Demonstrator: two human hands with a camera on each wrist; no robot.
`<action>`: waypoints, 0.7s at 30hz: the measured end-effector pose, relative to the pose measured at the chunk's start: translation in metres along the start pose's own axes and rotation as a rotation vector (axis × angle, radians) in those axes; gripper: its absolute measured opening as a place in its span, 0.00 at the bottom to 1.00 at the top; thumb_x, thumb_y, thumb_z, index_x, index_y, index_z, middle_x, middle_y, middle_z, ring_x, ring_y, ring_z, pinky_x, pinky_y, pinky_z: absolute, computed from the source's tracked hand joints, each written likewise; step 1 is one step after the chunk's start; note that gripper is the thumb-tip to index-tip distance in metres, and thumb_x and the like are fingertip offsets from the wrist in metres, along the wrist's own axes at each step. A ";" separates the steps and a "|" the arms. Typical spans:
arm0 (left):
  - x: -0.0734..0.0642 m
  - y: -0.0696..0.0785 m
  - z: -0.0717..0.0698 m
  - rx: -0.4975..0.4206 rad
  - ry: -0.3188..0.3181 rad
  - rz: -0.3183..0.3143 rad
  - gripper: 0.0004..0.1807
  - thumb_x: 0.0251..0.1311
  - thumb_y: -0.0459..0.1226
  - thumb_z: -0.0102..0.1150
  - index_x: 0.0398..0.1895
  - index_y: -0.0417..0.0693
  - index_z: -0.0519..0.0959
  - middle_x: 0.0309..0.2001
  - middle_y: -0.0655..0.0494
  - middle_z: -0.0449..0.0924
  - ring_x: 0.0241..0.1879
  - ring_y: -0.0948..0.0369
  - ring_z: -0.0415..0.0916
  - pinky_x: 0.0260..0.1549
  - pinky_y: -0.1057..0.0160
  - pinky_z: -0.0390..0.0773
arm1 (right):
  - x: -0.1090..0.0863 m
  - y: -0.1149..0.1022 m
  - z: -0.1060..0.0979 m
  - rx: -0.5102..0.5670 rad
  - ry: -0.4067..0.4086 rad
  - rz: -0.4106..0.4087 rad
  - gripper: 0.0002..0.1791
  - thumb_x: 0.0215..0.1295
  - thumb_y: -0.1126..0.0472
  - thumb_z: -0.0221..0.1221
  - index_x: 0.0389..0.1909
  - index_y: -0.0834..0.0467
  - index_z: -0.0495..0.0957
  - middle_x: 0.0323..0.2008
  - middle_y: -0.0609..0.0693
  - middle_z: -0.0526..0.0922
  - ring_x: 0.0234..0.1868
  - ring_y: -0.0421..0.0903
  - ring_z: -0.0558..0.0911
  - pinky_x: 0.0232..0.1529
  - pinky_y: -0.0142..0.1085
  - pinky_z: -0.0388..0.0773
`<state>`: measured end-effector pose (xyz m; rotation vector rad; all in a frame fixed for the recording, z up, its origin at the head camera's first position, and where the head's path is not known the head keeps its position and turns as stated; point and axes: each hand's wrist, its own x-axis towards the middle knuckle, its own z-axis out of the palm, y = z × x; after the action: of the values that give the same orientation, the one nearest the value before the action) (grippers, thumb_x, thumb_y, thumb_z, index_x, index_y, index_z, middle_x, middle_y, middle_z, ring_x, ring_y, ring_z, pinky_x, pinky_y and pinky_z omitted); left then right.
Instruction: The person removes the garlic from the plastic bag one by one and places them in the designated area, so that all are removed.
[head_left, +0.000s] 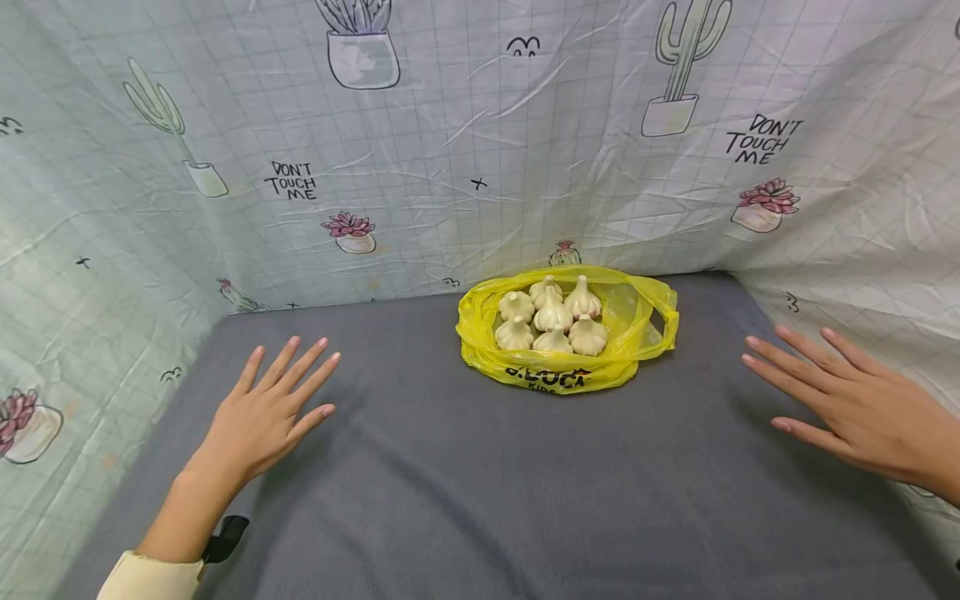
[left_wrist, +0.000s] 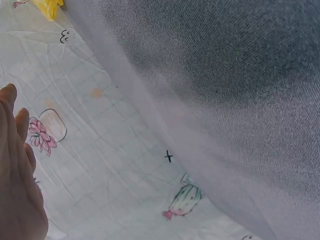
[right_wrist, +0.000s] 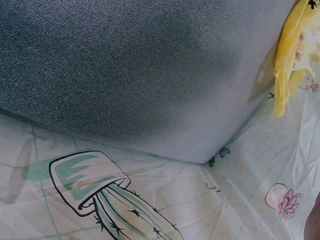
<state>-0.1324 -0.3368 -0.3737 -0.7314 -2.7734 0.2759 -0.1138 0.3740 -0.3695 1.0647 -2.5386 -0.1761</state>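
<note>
A yellow plastic bag (head_left: 480, 354) sits at the back of the grey table, its mouth spread wide. Several whole garlic bulbs (head_left: 552, 315) lie inside it. To the left of the bag my left hand (head_left: 262, 417) hovers over the table with straight, spread fingers and touches nothing. On the other side my right hand (head_left: 862, 400) is held the same way, apart from the bag. In the right wrist view the bag's edge (right_wrist: 285, 65) shows at the upper right; in the left wrist view only a yellow corner of the bag (left_wrist: 49, 7) appears.
Grey cloth (head_left: 465, 483) covers the table. A pale sheet printed with cacti (head_left: 450, 150) hangs as a wall at the back and along both sides. A dark strap (head_left: 225, 539) is on the left wrist below a cream sleeve (head_left: 153, 577).
</note>
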 end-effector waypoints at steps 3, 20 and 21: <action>0.001 0.002 0.000 -0.020 -0.008 -0.009 0.45 0.69 0.56 0.56 0.84 0.62 0.47 0.83 0.59 0.40 0.81 0.51 0.38 0.77 0.42 0.32 | 0.001 0.000 0.001 0.006 0.001 0.002 0.43 0.75 0.27 0.37 0.82 0.47 0.53 0.82 0.45 0.48 0.82 0.50 0.43 0.79 0.51 0.33; 0.032 0.029 0.007 -0.325 -0.094 -0.141 0.39 0.76 0.57 0.46 0.84 0.65 0.45 0.83 0.62 0.39 0.81 0.51 0.36 0.77 0.44 0.30 | 0.019 -0.001 0.006 0.068 -0.029 0.041 0.46 0.69 0.36 0.58 0.82 0.47 0.52 0.81 0.47 0.52 0.82 0.46 0.41 0.80 0.48 0.31; 0.036 0.031 0.007 -0.350 -0.099 -0.144 0.39 0.77 0.58 0.45 0.84 0.65 0.45 0.83 0.63 0.39 0.81 0.51 0.36 0.77 0.44 0.30 | 0.020 -0.001 0.007 0.075 -0.027 0.042 0.46 0.69 0.36 0.58 0.82 0.47 0.52 0.81 0.47 0.52 0.82 0.46 0.41 0.80 0.47 0.31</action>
<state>-0.1506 -0.2930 -0.3811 -0.6013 -2.9879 -0.2135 -0.1283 0.3587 -0.3699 1.0427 -2.6081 -0.0845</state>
